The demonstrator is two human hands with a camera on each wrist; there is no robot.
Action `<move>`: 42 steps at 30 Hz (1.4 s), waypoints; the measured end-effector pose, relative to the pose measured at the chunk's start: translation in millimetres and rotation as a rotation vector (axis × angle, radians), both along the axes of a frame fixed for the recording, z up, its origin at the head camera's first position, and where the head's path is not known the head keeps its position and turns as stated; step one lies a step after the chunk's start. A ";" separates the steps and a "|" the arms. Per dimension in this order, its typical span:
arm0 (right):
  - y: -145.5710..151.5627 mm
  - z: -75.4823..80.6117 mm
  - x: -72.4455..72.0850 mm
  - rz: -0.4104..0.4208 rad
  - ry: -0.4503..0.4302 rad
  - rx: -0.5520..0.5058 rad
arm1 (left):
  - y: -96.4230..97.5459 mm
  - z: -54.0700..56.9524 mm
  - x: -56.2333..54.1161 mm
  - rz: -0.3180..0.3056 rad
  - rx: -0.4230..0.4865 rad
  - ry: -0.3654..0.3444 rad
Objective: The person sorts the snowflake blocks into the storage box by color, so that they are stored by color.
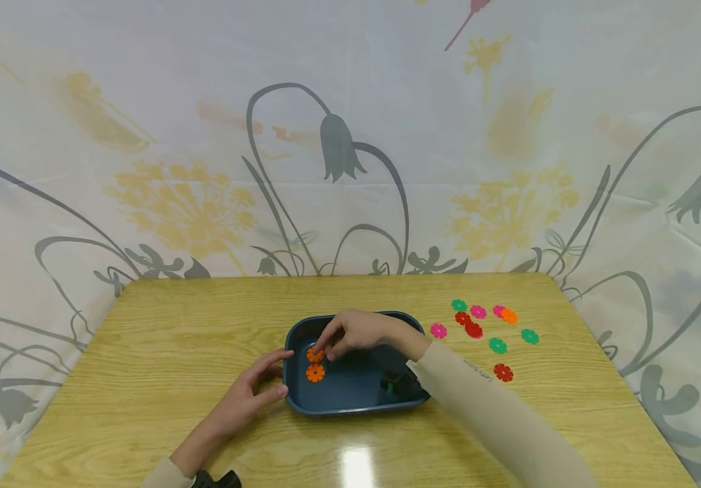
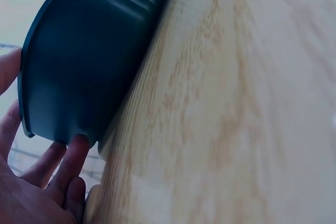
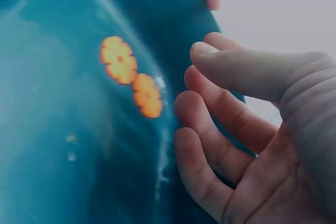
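Note:
A dark blue-green plastic tray [image 1: 350, 400] sits on the wooden table. Inside its left end lie two orange notched discs shaped like flowers, a nearer disc [image 1: 315, 373] and a farther disc [image 1: 315, 354], almost touching. My right hand [image 1: 353, 332] reaches into the tray, fingertips beside the farther disc. In the right wrist view, its fingers are loosely bent with nothing visible between them and the thumb. My left hand [image 1: 243, 396] rests against the tray's left end from outside, fingers spread. The left wrist view shows fingertips touching the outer wall, with the thumb at the rim.
Right of the tray, loose flower discs lie scattered on the table: green [image 1: 497, 346], pink [image 1: 438, 331], dark red [image 1: 503, 373] and orange [image 1: 509, 316]. A patterned cloth [image 1: 338, 224] hangs behind the table's far edge. My right forearm crosses the tray's right side.

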State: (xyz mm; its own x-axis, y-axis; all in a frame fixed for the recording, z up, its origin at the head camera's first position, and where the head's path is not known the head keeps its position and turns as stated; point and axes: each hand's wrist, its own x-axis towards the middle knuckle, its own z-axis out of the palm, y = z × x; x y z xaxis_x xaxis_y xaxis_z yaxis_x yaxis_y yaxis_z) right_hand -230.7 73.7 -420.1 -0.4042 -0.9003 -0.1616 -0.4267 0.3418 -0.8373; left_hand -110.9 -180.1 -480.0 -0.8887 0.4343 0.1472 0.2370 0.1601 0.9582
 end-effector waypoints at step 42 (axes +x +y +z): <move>191.2 2.4 -2.9 -0.722 0.103 -0.192 | 1.2 0.5 1.9 0.012 0.021 0.023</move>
